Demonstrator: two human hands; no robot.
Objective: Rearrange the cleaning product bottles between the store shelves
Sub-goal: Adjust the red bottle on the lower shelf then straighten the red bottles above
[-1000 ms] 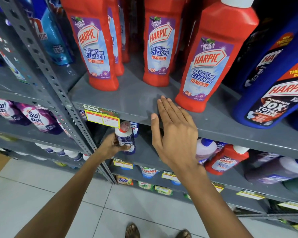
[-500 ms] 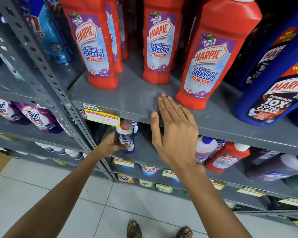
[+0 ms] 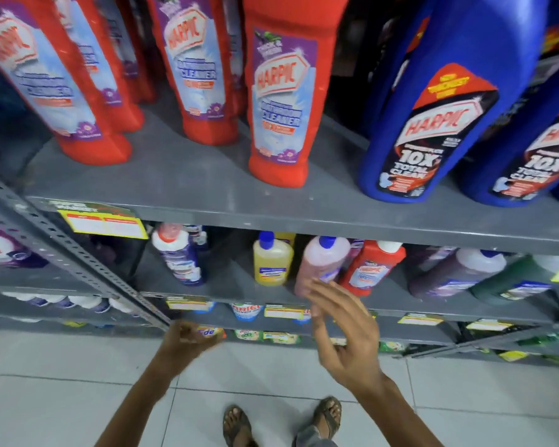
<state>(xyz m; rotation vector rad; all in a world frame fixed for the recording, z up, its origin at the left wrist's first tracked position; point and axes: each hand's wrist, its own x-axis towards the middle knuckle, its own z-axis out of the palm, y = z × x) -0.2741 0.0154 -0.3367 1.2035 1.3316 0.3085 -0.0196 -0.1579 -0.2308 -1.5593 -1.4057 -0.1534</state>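
Observation:
Tall red Harpic bottles and big blue Harpic bottles stand on the upper grey shelf. On the shelf below stand a small white-capped bottle with a purple label, a yellow bottle, a pink bottle and a small red Harpic bottle. My left hand hangs below that shelf's front edge, fingers curled, holding nothing. My right hand is open with fingers spread, just in front of the pink bottle and apart from it.
A perforated grey upright runs diagonally at the left. Dark purple and green bottles lie tilted at the right of the lower shelf. Detergent packs fill the lowest shelves. My sandalled feet stand on white floor tiles.
My left hand has let go of the small purple-label bottle, which now stands on the lower shelf, and dropped back. My right hand came down off the upper shelf. The view shifted right.

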